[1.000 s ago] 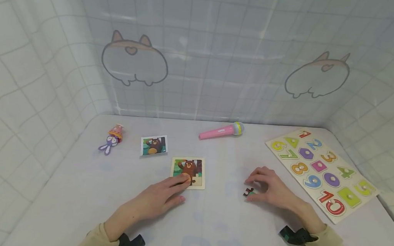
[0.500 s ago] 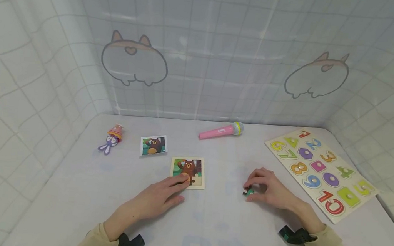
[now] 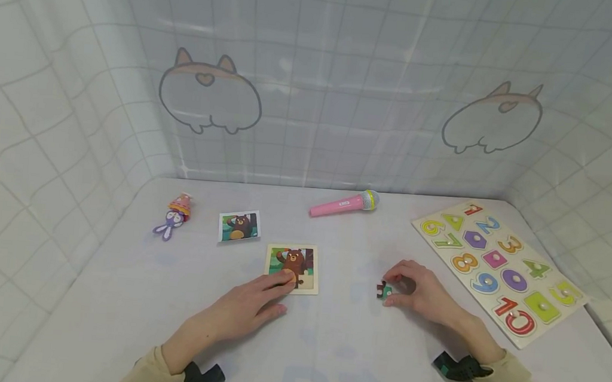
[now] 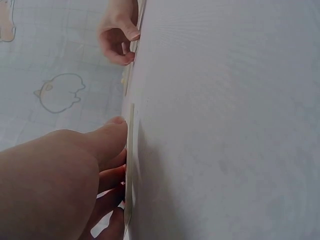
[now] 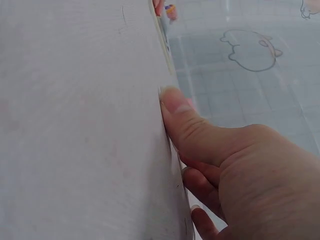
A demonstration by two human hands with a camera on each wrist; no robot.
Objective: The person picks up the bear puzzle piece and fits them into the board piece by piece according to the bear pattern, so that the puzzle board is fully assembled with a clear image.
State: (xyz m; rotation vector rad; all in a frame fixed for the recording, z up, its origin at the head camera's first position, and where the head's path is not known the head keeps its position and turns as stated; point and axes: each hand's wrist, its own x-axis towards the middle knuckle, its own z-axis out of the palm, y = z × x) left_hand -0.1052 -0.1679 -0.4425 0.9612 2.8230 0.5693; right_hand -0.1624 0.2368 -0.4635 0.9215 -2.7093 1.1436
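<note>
A small square jigsaw puzzle (image 3: 307, 269) with a bear picture lies flat on the white table, one piece-shaped gap showing near its lower middle. Fairly straight fingers of my left hand (image 3: 245, 309) rest on its lower left part and cover some of the picture. In the left wrist view, the puzzle board (image 4: 130, 150) appears edge-on beside the fingers. To the right, my right hand (image 3: 424, 290) pinches a small green and brown puzzle piece (image 3: 383, 290) between thumb and fingers, at or just above the tabletop. The right wrist view hides the piece.
A bear picture card (image 3: 239, 226) lies behind the puzzle on the left. Farther left is a purple rabbit toy (image 3: 173, 218). A pink toy microphone (image 3: 344, 205) lies at the back, and a number-and-shape peg board (image 3: 499, 272) occupies the right side.
The puzzle piece has turned between the right hand's fingers and now sticks out to the left, more of its green side visible. My left hand stays on the puzzle.
</note>
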